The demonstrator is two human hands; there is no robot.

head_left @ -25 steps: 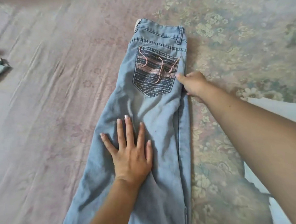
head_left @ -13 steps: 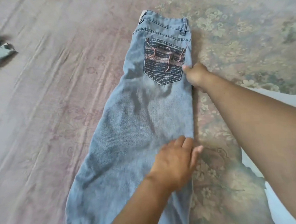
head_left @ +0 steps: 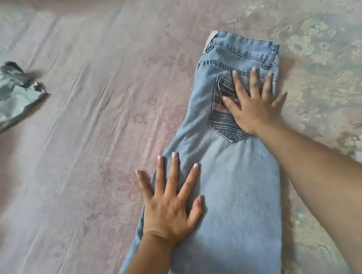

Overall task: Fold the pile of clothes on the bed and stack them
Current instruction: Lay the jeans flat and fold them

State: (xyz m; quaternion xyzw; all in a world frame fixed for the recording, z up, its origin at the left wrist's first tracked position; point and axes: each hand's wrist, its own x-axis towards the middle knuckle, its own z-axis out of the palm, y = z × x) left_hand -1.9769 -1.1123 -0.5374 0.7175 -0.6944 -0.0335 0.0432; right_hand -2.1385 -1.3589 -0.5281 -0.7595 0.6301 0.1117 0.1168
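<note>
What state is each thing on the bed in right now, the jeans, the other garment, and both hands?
jeans: folded lengthwise, flat on the bed, back pocket up
back pocket: partly covered by the right hand
left hand: fingers spread, pressing flat on the jeans' left edge
right hand: fingers spread, pressing flat by the waistband
grey garment: crumpled, unfolded, apart at far left
bedsheet: spread, creased

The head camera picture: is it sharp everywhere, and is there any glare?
Head view: jeans and both hands sharp; the grey cloth at the left edge is smeared; light is soft, no glare, faint shadows beside the right hand and left hand.
</note>
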